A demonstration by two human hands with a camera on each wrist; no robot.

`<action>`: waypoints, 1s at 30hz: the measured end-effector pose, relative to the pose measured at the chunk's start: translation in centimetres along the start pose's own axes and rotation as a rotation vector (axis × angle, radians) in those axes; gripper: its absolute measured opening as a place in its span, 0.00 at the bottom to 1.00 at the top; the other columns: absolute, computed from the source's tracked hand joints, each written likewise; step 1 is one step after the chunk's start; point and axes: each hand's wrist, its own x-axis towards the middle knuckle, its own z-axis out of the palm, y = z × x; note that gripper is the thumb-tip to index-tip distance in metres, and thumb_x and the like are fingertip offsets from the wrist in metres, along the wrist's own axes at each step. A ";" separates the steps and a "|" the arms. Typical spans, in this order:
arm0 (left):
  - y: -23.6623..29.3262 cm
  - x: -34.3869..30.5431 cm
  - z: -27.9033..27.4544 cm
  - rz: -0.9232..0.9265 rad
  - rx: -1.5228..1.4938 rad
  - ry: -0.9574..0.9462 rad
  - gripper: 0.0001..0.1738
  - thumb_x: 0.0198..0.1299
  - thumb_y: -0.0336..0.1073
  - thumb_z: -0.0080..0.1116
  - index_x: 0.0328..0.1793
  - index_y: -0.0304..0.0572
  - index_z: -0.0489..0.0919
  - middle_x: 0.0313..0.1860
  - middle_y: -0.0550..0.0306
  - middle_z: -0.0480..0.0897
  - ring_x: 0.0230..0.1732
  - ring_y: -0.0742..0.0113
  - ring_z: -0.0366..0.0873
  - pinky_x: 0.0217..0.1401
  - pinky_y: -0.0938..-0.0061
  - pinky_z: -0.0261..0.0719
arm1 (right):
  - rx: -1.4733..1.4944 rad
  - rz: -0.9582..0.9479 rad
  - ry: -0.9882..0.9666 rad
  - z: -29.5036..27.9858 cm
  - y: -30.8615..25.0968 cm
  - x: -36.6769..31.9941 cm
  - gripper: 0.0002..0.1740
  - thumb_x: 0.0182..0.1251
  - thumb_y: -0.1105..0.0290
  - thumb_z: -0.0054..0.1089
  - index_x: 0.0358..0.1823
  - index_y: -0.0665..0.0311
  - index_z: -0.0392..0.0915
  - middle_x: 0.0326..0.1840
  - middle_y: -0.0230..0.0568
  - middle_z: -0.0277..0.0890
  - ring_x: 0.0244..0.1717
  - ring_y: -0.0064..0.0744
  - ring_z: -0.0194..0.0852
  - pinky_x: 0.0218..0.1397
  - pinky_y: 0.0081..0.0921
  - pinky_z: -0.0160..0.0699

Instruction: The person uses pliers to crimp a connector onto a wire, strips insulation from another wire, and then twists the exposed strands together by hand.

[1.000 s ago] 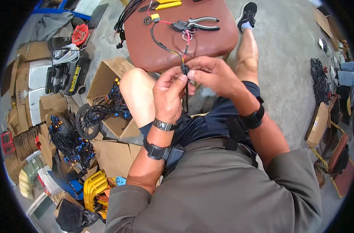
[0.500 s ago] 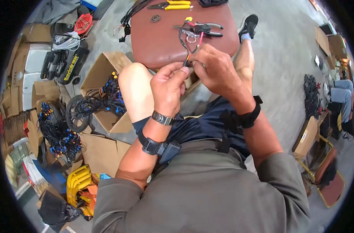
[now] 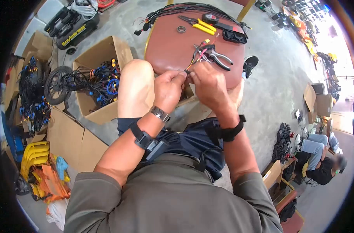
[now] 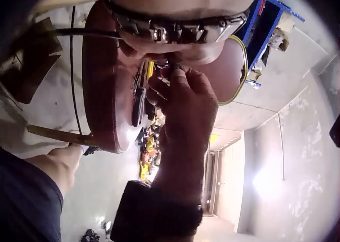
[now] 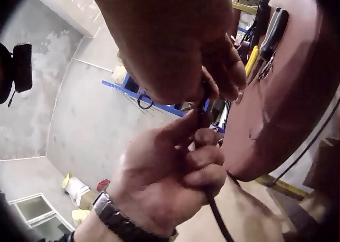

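Observation:
A thin black cable [image 5: 219,219] runs through my left hand [image 3: 169,90], whose thumb and fingers grip it and let its tail hang below. My right hand [image 3: 210,85] sits close beside, back of the hand up, pinching the cable's upper end just above the left fingertips; the pinched part is mostly hidden. Thin coloured wires [image 3: 191,63] lead from there to the seat, ending by a yellow plug [image 3: 206,41]. Grey-and-black handled pliers [image 3: 221,60] lie on the red-brown padded seat [image 3: 165,50], overlapped by the wires.
Yellow-handled cutting pliers [image 3: 205,28], a small ring [image 3: 181,29], a tape roll [image 3: 210,18] and a black tray [image 3: 234,37] lie on the seat. An open carton [image 3: 83,62] of wiring stands left of the knee. Another person [image 3: 320,163] sits at far right.
The head view has swung, showing more of the seat's far side. My right hand has turned from thumb-forward to back-up at the cable's end; my left hand keeps its grip.

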 end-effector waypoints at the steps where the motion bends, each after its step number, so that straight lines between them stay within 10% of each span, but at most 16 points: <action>1: 0.9 -0.4 0.0 -0.053 -0.069 -0.016 0.11 0.67 0.35 0.59 0.35 0.35 0.84 0.21 0.66 0.76 0.19 0.82 0.66 0.20 0.82 0.60 | -0.015 -0.020 0.026 0.0 0.5 0.5 0.03 0.64 0.75 0.59 0.37 0.65 0.78 0.33 0.49 0.78 0.35 0.54 0.79 0.36 0.43 0.77; 9: 1.2 -1.0 -2.4 -0.323 -0.390 -0.230 0.08 0.70 0.36 0.55 0.43 0.40 0.79 0.20 0.66 0.71 0.14 0.78 0.60 0.14 0.82 0.53 | 0.033 0.007 -0.012 1.0 1.2 2.1 0.04 0.65 0.71 0.55 0.36 0.63 0.76 0.35 0.51 0.79 0.38 0.58 0.79 0.39 0.48 0.77; 19: 2.1 -0.6 -1.9 -0.149 -0.453 -0.201 0.07 0.73 0.36 0.52 0.43 0.42 0.78 0.24 0.63 0.74 0.17 0.76 0.64 0.17 0.82 0.59 | 0.277 -0.189 0.069 -0.6 -1.5 1.1 0.04 0.62 0.74 0.58 0.34 0.67 0.79 0.31 0.48 0.76 0.35 0.53 0.79 0.39 0.40 0.79; 30: 1.0 -1.3 -0.8 -0.148 -0.491 -0.286 0.13 0.74 0.38 0.53 0.49 0.33 0.79 0.32 0.58 0.81 0.25 0.70 0.76 0.24 0.78 0.72 | 0.368 0.016 -0.011 0.3 -0.8 -2.3 0.07 0.61 0.78 0.57 0.41 0.67 0.79 0.33 0.47 0.78 0.35 0.50 0.80 0.40 0.37 0.79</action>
